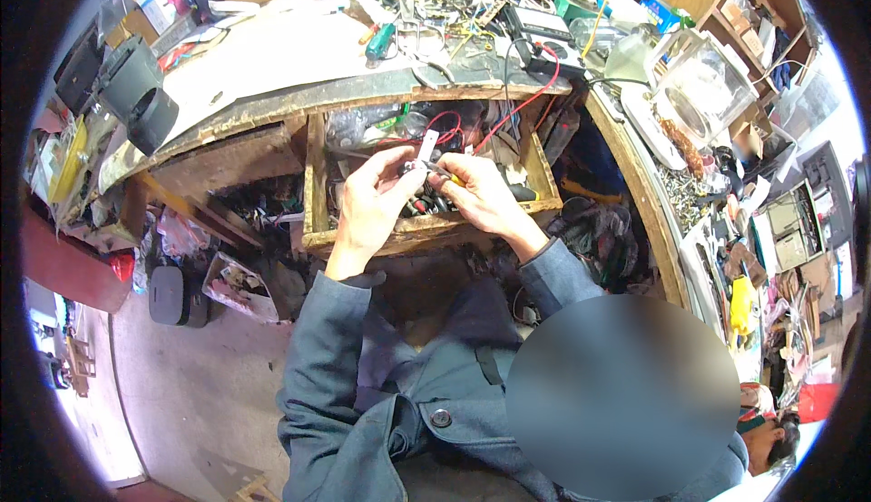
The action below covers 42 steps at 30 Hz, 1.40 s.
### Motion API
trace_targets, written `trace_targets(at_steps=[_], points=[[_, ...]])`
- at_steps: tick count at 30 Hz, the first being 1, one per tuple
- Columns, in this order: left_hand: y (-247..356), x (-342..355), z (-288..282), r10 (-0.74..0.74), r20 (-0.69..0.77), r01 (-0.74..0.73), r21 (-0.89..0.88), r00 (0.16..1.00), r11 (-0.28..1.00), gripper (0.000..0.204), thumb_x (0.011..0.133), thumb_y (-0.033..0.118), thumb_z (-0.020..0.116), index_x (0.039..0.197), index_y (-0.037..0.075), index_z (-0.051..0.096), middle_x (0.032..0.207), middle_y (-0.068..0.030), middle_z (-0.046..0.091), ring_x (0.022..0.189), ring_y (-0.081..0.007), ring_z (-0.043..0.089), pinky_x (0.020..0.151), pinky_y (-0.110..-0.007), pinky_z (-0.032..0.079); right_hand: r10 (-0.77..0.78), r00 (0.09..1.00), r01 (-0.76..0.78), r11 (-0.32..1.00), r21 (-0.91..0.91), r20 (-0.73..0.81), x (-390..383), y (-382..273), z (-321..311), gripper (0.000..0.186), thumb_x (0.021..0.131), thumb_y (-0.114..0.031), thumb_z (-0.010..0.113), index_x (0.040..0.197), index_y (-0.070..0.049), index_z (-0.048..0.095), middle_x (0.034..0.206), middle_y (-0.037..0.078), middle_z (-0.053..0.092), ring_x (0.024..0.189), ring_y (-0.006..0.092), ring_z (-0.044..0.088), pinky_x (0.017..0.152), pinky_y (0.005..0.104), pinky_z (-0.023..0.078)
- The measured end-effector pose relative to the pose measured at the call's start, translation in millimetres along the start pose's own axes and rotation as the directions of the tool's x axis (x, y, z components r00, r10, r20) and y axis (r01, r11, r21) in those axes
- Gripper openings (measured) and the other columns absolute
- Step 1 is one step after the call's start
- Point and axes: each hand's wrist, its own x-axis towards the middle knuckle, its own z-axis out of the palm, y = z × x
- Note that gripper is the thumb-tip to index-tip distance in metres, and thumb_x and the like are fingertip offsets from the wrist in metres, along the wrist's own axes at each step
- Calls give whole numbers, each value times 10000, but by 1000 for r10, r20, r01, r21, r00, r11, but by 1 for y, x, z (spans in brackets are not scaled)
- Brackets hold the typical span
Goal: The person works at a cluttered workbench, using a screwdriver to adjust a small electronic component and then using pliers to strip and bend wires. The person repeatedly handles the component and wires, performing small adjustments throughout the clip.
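Over an open wooden drawer [318, 230] of cables and small tools, my two hands meet. My left hand [374, 201] is closed, pinching a small white piece [427, 146] that stands up between finger and thumb. My right hand [481, 201] grips a small tool with a yellow handle [454, 178], its dark tip at the white piece and partly hidden by my fingers. Red wire loops [446, 121] lie just behind the hands inside the drawer.
The worktop [209, 67] holds scattered tools, a green-handled screwdriver [381, 41] and a meter [535, 26] with leads. A crowded side bench [662, 230] runs down the right. Dark equipment [127, 80] hangs at left; a box [238, 286] and black case [172, 295] sit below.
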Motion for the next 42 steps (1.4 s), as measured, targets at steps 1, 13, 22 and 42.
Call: trace_targets(at_steps=[1, 13, 22, 42], points=[[-2, 1, 0, -24, 6, 24, 42, 1000, 999, 318, 940, 88, 697, 1239, -18, 672, 1083, -50, 714, 958, -88, 647, 861, -242, 513, -3, 1000, 3, 1000, -11, 6, 0, -1, 2, 240, 968, -259, 636, 949, -20, 631, 770, 146, 608, 689, 266, 586, 661, 393, 460], [-28, 34, -24, 164, -152, -130, 212, 975, 969, 444, 942, 159, 707, 1334, -17, 595, 1249, -190, 686, 1172, -235, 658, 1022, -341, 507, 384, 821, -34, 770, 637, -421, -3, 35, -4, 167, 1038, -176, 583, 997, -30, 653, 823, 7, 650, 623, 75, 534, 553, 226, 402], [-46, 34, -51, 15, -419, -10, 15, 908, 1000, 212, 974, 103, 636, 1155, 0, 679, 1020, -108, 744, 924, -163, 702, 851, -292, 544, 459, 748, 59, 675, 736, -481, 1, 23, 0, 74, 1008, -123, 633, 949, -89, 602, 713, -51, 538, 586, 44, 457, 520, 214, 349], [-49, 31, -40, -107, -55, 116, 179, 993, 977, 157, 981, 102, 616, 1061, -12, 688, 925, -87, 734, 821, -140, 695, 765, -278, 559, 539, 673, 192, 535, 823, -507, 5, 10, -4, 63, 1005, -131, 642, 973, -82, 617, 783, -41, 566, 615, 58, 464, 524, 240, 353]])
